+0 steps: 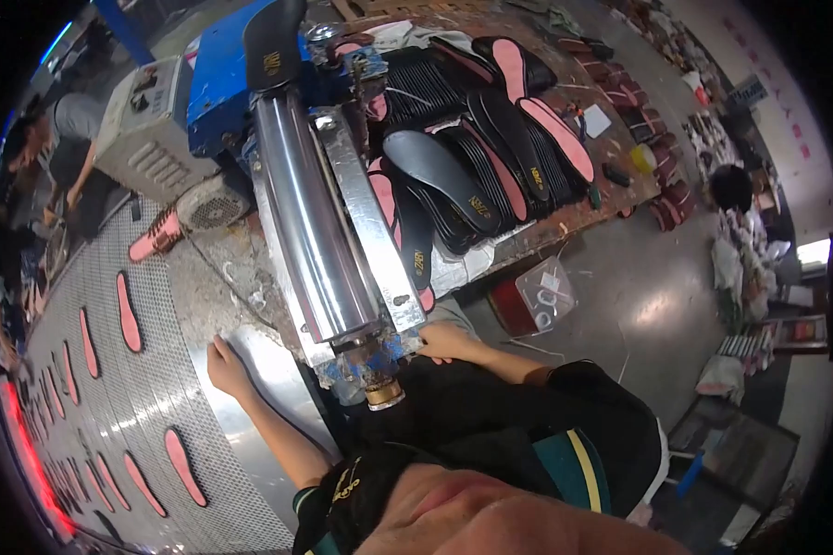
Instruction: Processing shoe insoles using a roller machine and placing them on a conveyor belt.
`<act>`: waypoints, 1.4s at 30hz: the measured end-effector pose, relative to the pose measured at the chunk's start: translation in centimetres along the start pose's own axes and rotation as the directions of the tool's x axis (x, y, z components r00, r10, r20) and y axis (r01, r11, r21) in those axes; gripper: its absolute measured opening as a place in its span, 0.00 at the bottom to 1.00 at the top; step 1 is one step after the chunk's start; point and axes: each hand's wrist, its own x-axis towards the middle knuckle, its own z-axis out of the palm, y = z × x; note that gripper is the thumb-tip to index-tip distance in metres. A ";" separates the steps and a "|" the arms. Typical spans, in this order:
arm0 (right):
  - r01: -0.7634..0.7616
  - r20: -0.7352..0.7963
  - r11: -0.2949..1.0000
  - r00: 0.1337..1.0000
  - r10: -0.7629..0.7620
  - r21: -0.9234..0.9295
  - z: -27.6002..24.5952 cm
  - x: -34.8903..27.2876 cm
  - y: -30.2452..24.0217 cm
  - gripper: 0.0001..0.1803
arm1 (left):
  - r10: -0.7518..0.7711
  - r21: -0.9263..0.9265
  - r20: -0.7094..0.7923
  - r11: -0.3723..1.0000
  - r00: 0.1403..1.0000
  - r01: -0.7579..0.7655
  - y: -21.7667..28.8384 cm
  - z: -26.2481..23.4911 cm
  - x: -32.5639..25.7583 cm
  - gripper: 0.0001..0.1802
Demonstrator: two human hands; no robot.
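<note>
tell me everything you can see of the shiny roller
The roller is a long, smooth cylinder that looks like polished metal, with bright streaks reflected along it. It points away from the person, its near end slanting right. A silvery bar runs along its right side. A black insole overlaps its far end in view; contact there is unclear. Neither the left hand nor the right hand appears to touch it.

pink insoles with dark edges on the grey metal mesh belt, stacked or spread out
Spread out: the nearer pink insoles lie singly, with bare grey mesh belt between them. Overlap among the farthest: cannot tell.
</note>
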 end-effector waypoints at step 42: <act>-0.505 -0.686 0.863 0.627 0.369 0.002 -47.4 19.8 -0.7 0.66 | -0.067 0.207 0.043 0.977 0.997 0.057 0.2 -0.8 -0.8 0.24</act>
